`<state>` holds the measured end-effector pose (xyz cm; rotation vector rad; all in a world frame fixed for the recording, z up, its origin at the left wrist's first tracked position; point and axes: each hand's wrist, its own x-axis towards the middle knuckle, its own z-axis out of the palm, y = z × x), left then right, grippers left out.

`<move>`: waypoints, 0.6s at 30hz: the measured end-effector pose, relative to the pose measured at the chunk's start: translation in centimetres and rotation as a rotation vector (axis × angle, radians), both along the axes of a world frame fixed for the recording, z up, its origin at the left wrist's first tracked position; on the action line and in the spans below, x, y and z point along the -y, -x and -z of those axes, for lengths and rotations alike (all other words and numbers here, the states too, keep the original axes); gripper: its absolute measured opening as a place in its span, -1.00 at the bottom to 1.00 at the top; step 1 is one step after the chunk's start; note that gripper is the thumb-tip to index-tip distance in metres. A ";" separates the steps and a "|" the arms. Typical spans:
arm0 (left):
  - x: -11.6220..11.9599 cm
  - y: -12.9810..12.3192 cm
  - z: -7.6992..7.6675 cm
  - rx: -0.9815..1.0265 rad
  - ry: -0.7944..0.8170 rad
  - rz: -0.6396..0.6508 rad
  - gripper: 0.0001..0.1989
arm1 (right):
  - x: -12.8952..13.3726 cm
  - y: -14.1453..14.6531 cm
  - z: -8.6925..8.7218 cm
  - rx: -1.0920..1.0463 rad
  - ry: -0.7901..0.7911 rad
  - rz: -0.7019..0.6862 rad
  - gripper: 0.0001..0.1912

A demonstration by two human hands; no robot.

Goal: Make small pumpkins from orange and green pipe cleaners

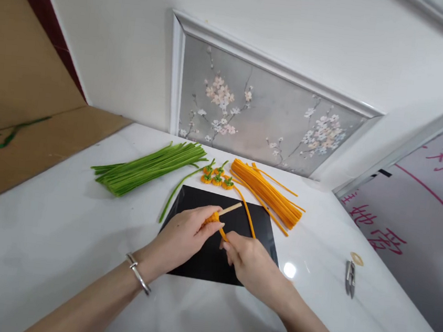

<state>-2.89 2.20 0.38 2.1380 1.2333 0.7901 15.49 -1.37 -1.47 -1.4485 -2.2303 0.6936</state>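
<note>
My left hand point(190, 231) grips a pale flat stick point(231, 208) with an orange pipe cleaner point(213, 218) coiled around it. The stick's free end points up and to the right. My right hand point(247, 256) pinches the tail of that orange pipe cleaner, just right of the coil. Both hands are above a black mat point(211, 268). Behind it stand several small orange pumpkins point(217, 179) with green tops. Right of these lies a bundle of orange pipe cleaners point(266, 194), and left of them a bundle of green pipe cleaners point(152, 169).
A single green pipe cleaner point(170, 197) curves along the mat's left edge. Thread snips point(350, 279) and a yellowish ring point(357, 258) lie at the right of the white table point(77, 256). Cardboard point(23, 124) is at the left, a whiteboard point(429, 219) at the right.
</note>
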 end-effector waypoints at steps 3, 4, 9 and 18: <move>-0.1 0.4 -0.3 -0.021 -0.056 0.011 -0.69 | 0.3 -0.5 -0.8 0.222 -0.143 0.048 -0.80; -0.1 0.5 -0.4 -0.030 -0.063 0.010 -0.69 | 0.4 -0.7 -1.1 0.263 -0.182 0.061 -0.80; 0.0 0.6 -0.6 -0.053 -0.119 0.019 -0.76 | 1.1 -0.9 -1.8 0.279 -0.341 0.065 -0.76; 0.2 0.4 0.0 -0.162 -0.288 -0.033 -0.82 | 1.5 -0.7 -3.1 0.154 -0.692 -0.012 -0.73</move>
